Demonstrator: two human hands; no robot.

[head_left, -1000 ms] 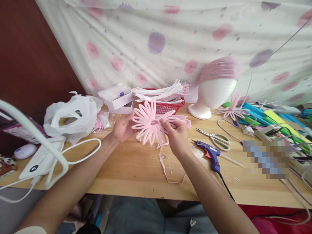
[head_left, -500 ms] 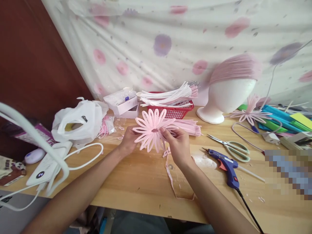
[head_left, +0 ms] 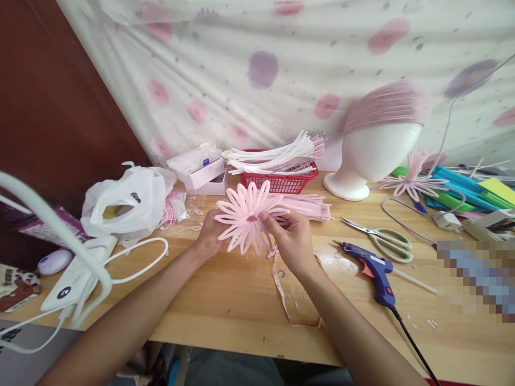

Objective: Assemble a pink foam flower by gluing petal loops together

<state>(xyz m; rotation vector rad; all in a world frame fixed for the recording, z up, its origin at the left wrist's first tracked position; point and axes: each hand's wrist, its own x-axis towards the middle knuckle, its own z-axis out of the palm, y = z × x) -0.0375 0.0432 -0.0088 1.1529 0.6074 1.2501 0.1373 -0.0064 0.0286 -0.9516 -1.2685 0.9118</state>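
A pink looped-petal flower made of pipe cleaners is held up over the wooden table. My left hand grips it from behind on its left side, fingers closed on the petals. My right hand pinches the flower's centre from the right with thumb and fingers together. A pink ribbon strip lies on the table just under my right wrist.
A red basket of white and pink pipe cleaners stands behind the flower. Right of it are a white foam head with pink covering, scissors and a blue glue gun. A white plastic bag and white cables lie at the left.
The flower and both hands have dropped slightly and shifted a little left; the grip is unchanged. The view has swung a bit.
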